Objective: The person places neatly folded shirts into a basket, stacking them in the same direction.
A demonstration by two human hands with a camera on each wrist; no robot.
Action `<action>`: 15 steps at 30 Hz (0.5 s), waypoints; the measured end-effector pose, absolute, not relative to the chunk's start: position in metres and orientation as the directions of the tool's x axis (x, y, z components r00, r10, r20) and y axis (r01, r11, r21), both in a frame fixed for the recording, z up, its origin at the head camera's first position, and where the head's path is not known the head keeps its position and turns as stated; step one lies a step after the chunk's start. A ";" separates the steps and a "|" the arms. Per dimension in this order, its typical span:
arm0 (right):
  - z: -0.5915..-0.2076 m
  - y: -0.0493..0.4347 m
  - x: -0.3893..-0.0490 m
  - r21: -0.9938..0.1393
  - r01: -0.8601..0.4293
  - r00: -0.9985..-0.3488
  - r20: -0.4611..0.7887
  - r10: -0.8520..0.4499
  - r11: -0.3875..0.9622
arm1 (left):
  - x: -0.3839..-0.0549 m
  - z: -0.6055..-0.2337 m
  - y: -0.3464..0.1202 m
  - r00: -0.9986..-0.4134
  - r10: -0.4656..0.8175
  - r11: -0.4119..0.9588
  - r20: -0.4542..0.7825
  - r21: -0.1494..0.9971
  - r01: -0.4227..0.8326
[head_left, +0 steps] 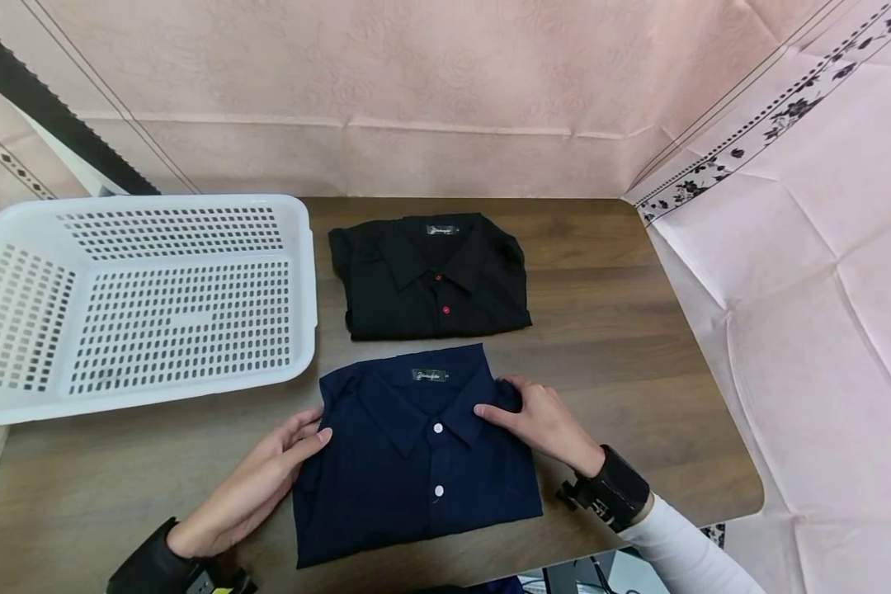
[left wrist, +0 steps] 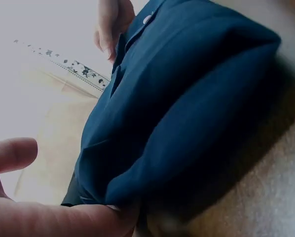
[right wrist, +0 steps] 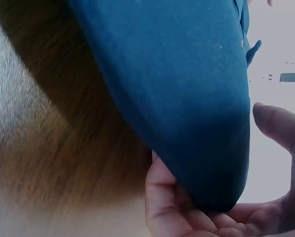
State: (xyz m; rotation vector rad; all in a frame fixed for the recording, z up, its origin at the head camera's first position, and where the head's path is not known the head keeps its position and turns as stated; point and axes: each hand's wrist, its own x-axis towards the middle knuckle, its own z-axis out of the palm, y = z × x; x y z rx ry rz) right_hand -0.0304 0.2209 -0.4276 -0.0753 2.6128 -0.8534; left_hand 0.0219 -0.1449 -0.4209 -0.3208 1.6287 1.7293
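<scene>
The white-buttoned navy shirt (head_left: 408, 470), folded, faces up near the black shirt (head_left: 408, 305).

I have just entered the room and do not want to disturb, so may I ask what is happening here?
A person is handling a folded navy shirt with both hands. The left hand touches its left edge, and the fingers of the right hand curl under its right side. Whether the shirt is slightly lifted is hard to tell. A folded black shirt lies just beyond it on the wooden table, with a white basket to the left of it.
</scene>
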 end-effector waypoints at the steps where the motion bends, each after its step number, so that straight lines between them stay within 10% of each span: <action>1: -0.428 0.221 -0.030 -0.582 0.075 -0.922 -0.350 -0.166 0.810 | 0.021 -0.421 -0.145 -0.695 0.344 0.058 -0.632 0.753 -0.656; 15: -0.424 0.222 -0.031 -0.733 0.250 -0.855 -0.474 -0.211 0.633 | 0.021 -0.435 -0.149 -0.652 0.436 -0.095 -0.619 0.689 -0.718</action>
